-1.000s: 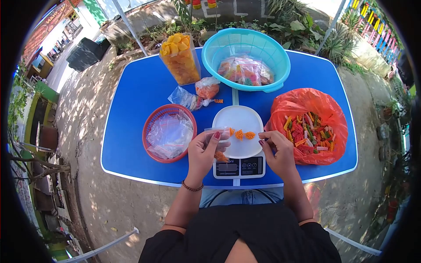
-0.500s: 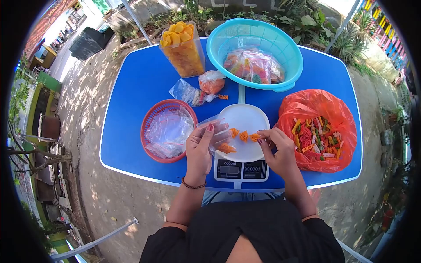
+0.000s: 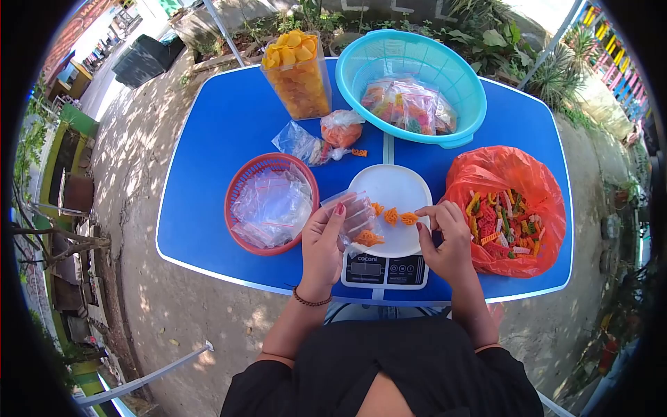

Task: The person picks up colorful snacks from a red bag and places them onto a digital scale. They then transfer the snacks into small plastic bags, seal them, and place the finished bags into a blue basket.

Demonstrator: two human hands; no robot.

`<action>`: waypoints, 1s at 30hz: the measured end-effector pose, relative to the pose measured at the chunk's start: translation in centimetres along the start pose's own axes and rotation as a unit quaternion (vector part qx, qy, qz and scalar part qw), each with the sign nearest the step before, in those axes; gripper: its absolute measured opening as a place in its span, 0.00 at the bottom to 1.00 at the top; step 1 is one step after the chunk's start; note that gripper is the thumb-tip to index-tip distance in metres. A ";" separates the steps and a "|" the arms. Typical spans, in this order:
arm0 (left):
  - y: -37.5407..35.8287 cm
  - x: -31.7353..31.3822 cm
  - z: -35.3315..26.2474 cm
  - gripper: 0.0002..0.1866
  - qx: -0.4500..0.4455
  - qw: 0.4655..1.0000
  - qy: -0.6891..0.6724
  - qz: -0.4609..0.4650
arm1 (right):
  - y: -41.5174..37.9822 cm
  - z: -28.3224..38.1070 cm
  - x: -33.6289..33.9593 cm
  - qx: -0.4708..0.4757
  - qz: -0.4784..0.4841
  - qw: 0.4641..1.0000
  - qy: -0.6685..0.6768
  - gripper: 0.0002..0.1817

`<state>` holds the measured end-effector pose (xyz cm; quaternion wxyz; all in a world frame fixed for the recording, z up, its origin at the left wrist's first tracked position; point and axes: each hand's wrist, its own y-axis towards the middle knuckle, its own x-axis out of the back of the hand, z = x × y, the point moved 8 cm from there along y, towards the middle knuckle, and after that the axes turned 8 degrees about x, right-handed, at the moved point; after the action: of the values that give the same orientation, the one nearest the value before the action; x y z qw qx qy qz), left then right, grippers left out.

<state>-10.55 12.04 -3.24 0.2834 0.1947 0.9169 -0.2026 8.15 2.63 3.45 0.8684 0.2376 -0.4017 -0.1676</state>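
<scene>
My left hand (image 3: 324, 240) pinches a small clear plastic bag (image 3: 356, 214) over the left edge of a white round plate (image 3: 399, 182). Inside the bag, near its bottom, lies an orange piece (image 3: 368, 238). My right hand (image 3: 446, 233) has its thumb and fingertips at an orange curly snack (image 3: 408, 219), over the plate's right side. Two more orange pieces show between the hands, one of them in the middle (image 3: 391, 216). The plate rests on a kitchen scale (image 3: 385, 270), whose display digits I cannot read.
A red basket (image 3: 235, 233) of empty clear bags stands left. At the right is a red plastic bag (image 3: 545, 194) of colourful snacks. Behind are a teal basket (image 3: 451, 55) with filled packets, a tub of yellow chips (image 3: 299, 87) and a knotted bag (image 3: 340, 130) on the blue table (image 3: 201, 146).
The whole view has shifted slightly, so the table items appear a little further right. My hands keep nearly the same pose, with the clear bag turned slightly and the orange pieces still between them.
</scene>
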 end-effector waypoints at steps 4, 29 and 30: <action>0.0 -0.1 0.2 0.17 -0.004 1.000 0.010 0.021 | -0.8 -0.8 0.1 -0.040 -0.013 0.999 0.018 0.14; 0.1 -0.7 1.0 0.16 0.005 0.999 0.041 0.008 | -0.2 0.6 -0.4 0.032 0.027 0.998 -0.049 0.18; 0.1 -0.8 0.9 0.16 0.003 0.999 0.044 0.006 | -0.2 0.3 -0.7 0.025 0.040 0.998 -0.035 0.18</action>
<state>-9.54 11.49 -3.46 0.2433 0.2102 0.9266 -0.1952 7.42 2.71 3.05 0.8534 0.2372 -0.4454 -0.1309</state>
